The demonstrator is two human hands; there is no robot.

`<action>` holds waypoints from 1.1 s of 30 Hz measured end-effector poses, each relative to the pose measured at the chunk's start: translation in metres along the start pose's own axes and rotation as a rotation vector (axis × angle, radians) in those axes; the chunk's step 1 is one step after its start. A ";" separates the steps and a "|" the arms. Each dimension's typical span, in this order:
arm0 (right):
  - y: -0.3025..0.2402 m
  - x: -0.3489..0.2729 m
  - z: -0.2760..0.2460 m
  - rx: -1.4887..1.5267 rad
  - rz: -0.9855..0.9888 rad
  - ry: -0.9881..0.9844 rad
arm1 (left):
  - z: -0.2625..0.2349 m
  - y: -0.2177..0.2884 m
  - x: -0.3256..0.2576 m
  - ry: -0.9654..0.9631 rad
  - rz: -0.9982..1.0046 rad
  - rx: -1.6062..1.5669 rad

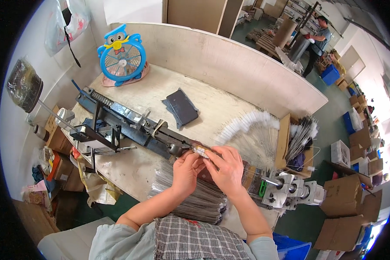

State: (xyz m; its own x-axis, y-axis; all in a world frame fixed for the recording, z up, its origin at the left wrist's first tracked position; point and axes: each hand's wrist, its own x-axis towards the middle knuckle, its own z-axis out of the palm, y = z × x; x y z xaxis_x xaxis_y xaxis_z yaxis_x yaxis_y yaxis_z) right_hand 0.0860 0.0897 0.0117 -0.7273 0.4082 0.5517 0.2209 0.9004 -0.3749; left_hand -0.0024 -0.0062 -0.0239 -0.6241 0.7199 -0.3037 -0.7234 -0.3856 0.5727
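My left hand is closed in a pinch at the near end of a long dark metal bench machine; whatever its fingertips hold is hidden. Just right of it, my right hand has thumb and fingers closed around a small white-and-yellow piece at the machine's end. The two hands almost touch. Below them lies a thick bundle of thin metal wires, partly covered by my forearms. To the right, thin wire brushes with white bristle heads are fanned out on the tabletop.
A dark phone-like slab lies behind the machine, and a blue cartoon fan stands at the far left. A metal clamping unit sits at right, near a cardboard box of wire brushes. A low partition bounds the back. Another person stands far off.
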 end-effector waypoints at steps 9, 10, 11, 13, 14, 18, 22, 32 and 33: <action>-0.006 0.006 0.009 0.051 0.013 0.014 | -0.007 -0.002 0.003 0.035 -0.035 -0.106; -0.007 0.007 0.011 0.053 0.008 0.024 | -0.008 -0.002 0.003 0.031 -0.030 -0.109; -0.008 0.008 0.011 0.056 0.001 0.035 | -0.009 -0.002 0.002 0.027 -0.024 -0.112; -0.007 0.007 0.009 0.058 0.002 0.032 | -0.009 -0.003 0.002 0.030 -0.039 -0.107; -0.007 0.007 0.009 0.059 0.010 0.028 | -0.008 -0.003 0.003 0.036 -0.061 -0.099; -0.009 0.008 0.009 0.070 0.012 0.046 | -0.002 0.001 0.000 0.037 -0.050 -0.099; -0.009 0.008 0.010 0.066 0.005 0.058 | -0.004 -0.001 0.001 0.014 -0.018 -0.083; -0.009 0.009 0.006 0.063 0.008 0.046 | 0.002 0.000 0.000 0.012 -0.011 -0.038; -0.008 0.008 0.007 0.063 0.007 0.047 | 0.004 0.001 0.000 0.011 -0.010 -0.037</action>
State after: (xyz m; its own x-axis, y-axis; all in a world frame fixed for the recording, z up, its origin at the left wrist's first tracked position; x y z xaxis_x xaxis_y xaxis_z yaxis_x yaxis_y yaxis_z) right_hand 0.0736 0.0845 0.0136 -0.6940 0.4226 0.5829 0.1836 0.8867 -0.4243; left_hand -0.0016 -0.0046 -0.0208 -0.6200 0.7174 -0.3177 -0.7400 -0.3999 0.5409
